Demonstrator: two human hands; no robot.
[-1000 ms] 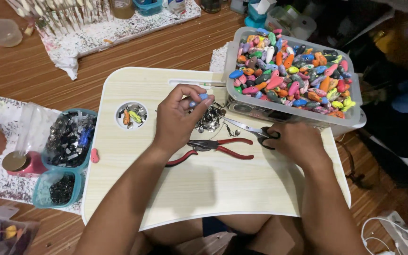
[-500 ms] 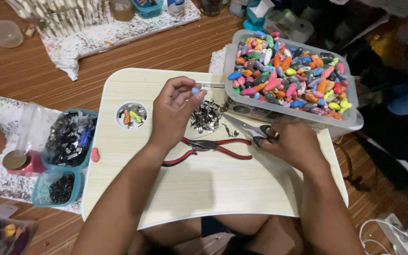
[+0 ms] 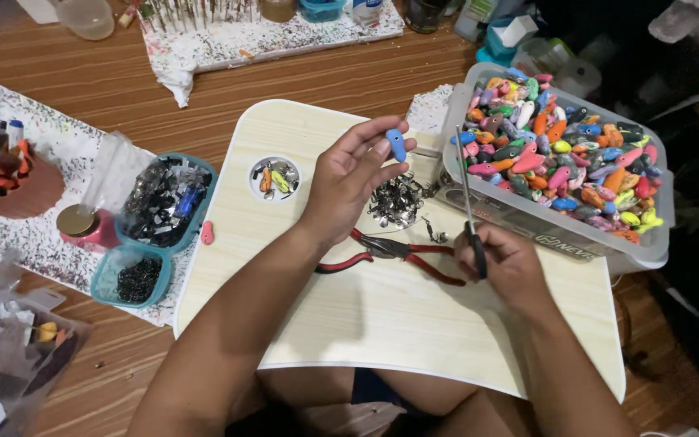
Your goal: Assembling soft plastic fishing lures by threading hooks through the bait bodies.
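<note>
My left hand (image 3: 355, 176) is raised over the pale lap table (image 3: 414, 324), pinching a small blue bead-shaped piece (image 3: 396, 144) between thumb and fingers. My right hand (image 3: 502, 263) grips a thin black-handled metal tool (image 3: 467, 194) that points up and away. Red-handled pliers (image 3: 390, 251) lie on the table between both hands. A small heap of silvery metal bits (image 3: 398, 202) sits just beyond the pliers. To the right stands a clear tub (image 3: 576, 231) full of many coloured bead-shaped pieces.
A round recess (image 3: 275, 179) in the table holds a few coloured pieces. Two teal trays (image 3: 163, 202) with dark metal parts sit left of the table, next to a pink jar (image 3: 82, 228). One pink piece (image 3: 206, 233) lies at the table's left edge. Paint-speckled cloths cover the wooden floor.
My left hand has lifted from the metal bits with the blue piece and turned palm up. My right hand has picked the thin tool up from the table and holds it upright.
</note>
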